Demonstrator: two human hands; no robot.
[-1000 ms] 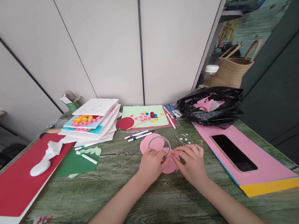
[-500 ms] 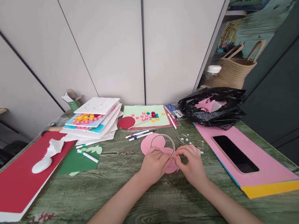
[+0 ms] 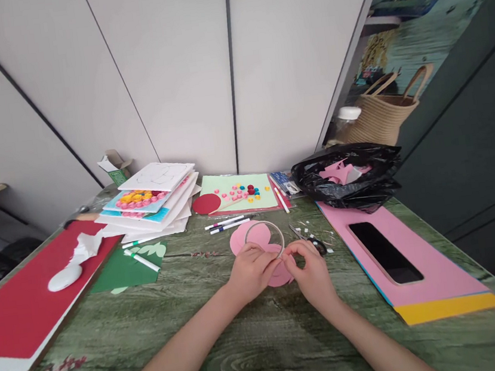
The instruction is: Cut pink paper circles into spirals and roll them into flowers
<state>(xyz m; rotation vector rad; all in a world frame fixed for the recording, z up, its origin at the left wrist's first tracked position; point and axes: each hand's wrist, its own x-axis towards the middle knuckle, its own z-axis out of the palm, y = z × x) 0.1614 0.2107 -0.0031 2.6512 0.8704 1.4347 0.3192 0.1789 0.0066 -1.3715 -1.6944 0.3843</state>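
Pale, the ring (image 3: 276,226) looks light, best held by its rim. The left hand (image 3: 254,272) grasps it; what the right hand (image 3: 311,269) pinches, I can't tell.

No readable text, green box (image 3: 118,177) possibly printed

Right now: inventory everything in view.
Pale ring: one, whitish, centre
Paper circles: at least two, pink, beneath ring
Scissors: one, black-handled, right of centre
Scraps: several, white, by scissors
Markers: at least five, white, scattered
Boards: one stack, white, back left
Green sheet: one, dark, left
Red sheet: one, red, far left
Oval: one, white, on red sheet
Pale sheet: one, light green, back centre
Small pieces: many, multicoloured, on pale sheet
Bag: one, black, back right
Pink sheet: one, pink, right
Phone: one, black, on pink sheet
Basket: one, tan, behind bag
Table: one, green, underneath
Left hand: one, bare, holding ring
Right hand: one, bare, at ring
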